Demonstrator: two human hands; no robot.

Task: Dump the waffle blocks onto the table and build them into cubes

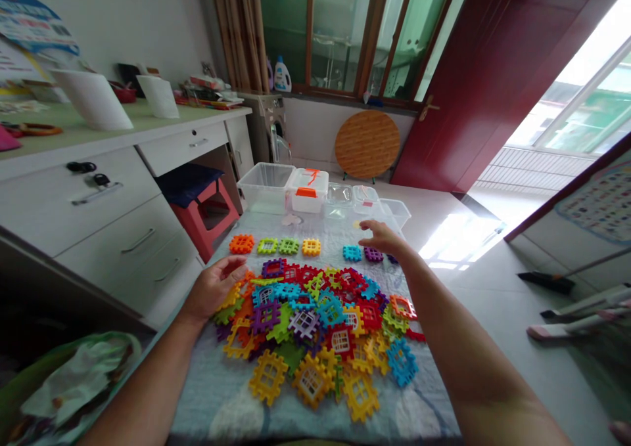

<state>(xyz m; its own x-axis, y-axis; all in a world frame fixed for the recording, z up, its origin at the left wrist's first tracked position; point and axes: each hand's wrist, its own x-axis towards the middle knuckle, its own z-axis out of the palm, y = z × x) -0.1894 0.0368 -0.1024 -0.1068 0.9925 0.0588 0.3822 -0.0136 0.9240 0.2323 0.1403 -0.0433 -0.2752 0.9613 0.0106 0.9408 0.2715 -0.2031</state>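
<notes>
A heap of colourful plastic building tiles with window-like cut-outs [303, 323] lies on the cloth-covered table. My left hand [213, 288] is at the heap's left edge, fingers loosely curved and apart, next to orange and yellow tiles; I see nothing held in it. Beyond the heap, single tiles lie in a row: an orange tile [241, 244], two green tiles [288, 246], a yellow tile [311, 247], a blue tile [351, 253] and a purple tile [373, 254]. Above the row's right end my right hand [380, 237] hovers open, thumb and fingers apart. My forearm partly hides a darker tile there.
Along the table's far edge stand a clear plastic bin [266, 186], a lidded box with an orange latch [308, 193] and smaller clear containers [340, 200]. A pink stool [204, 216] and white drawers [123, 236] are at the left. A round wooden tabletop [367, 144] leans behind.
</notes>
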